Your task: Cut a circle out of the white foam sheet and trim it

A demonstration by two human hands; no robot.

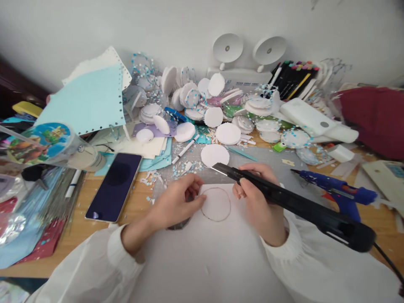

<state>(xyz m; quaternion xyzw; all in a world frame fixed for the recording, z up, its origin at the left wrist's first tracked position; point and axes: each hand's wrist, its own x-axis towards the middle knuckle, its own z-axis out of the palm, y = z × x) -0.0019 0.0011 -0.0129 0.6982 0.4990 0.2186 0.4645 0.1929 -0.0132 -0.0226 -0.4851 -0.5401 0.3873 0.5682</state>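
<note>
My right hand [260,200] is closed around a long black cutting tool [293,202], whose angular blade points up and to the left over white paper discs. A thin ring or drawn circle [216,205] shows on a white sheet [202,256] between my hands. My left hand [179,200] rests at the sheet's upper left edge, its thumb touching the circle's left side and its fingers curled. Part of a dark object [179,223] shows beneath that hand. Just above the sheet lies a white paper disc [215,156].
A phone [115,187] and a lidded cup [47,143] stand to the left. Behind are heaped discs [192,99], markers [295,80] and a two-headed lamp [240,78]. At right lies a blue glue gun [339,189]; a cord trails from the black tool.
</note>
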